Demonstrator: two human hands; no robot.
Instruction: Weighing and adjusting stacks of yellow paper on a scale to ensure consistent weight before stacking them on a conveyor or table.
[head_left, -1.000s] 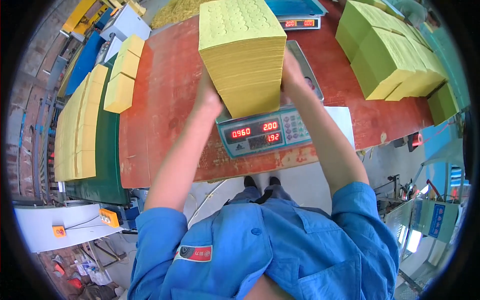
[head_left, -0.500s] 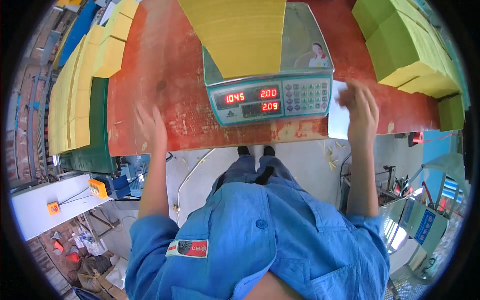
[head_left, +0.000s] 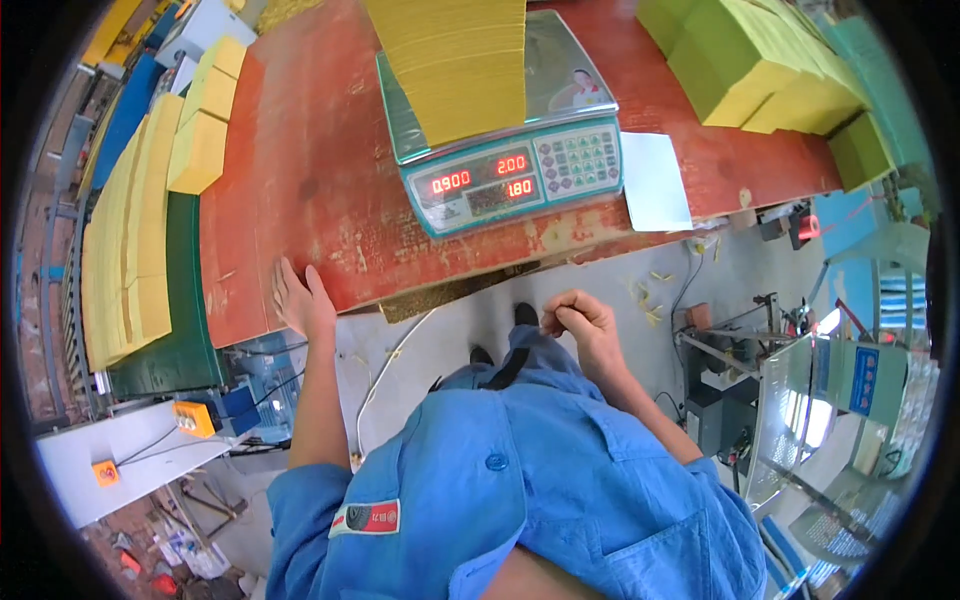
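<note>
My left hand [head_left: 304, 302] lies with its fingers stretched out at the near left edge of the red tabletop [head_left: 290, 200], holding nothing. In front of my body, below the table's edge, my right hand [head_left: 585, 328] is curled with thumb and fingers together; whether anything is pinched in it I cannot make out. A teal digital scale [head_left: 515, 180] with red lit digits and a keypad stands near the table's front edge. On its pan rests a tall yellow stack [head_left: 460, 75] with fine layered lines, like cut paper. Neither hand touches the scale.
A white sheet [head_left: 655, 185] lies right of the scale. Yellow stacks [head_left: 735, 75] stand at the far right, and more yellow stacks [head_left: 135, 250] line the left side. A machine with a clear panel [head_left: 790, 420] is at right. Yellow scraps [head_left: 648, 300] litter the floor.
My right hand has dropped from beside the scale, inward and toward my body, its fingers curling. My left hand has settled at the table edge. The scale's lit digits have changed, and the view has shifted.
</note>
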